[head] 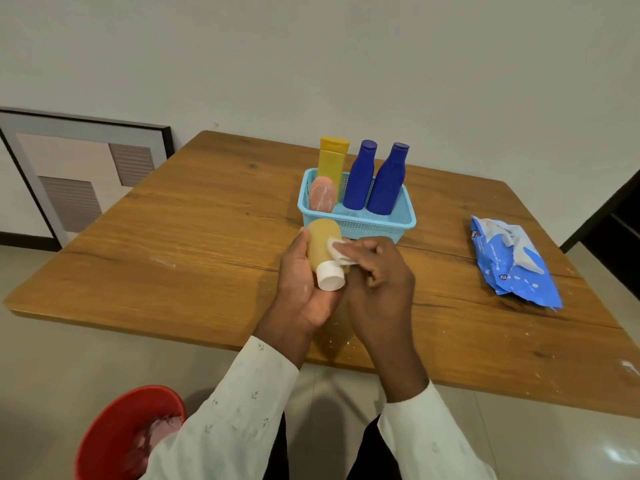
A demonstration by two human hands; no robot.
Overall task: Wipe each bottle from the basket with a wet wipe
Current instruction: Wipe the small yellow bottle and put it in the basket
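Observation:
My left hand (304,282) grips a tan bottle (322,242) with a white cap (330,277), cap end toward me, above the wooden table (207,216). My right hand (377,268) presses a folded white wet wipe (337,251) against the bottle's side with its fingers. Just behind the hands stands a light blue basket (360,223). In it are a yellow bottle (332,157), a pink bottle (322,195) and two dark blue bottles (360,174) (388,180).
A blue pack of wet wipes (512,263) lies on the table to the right. A red bin (124,434) with used wipes sits on the floor at lower left. A framed picture (83,171) leans against the wall at left.

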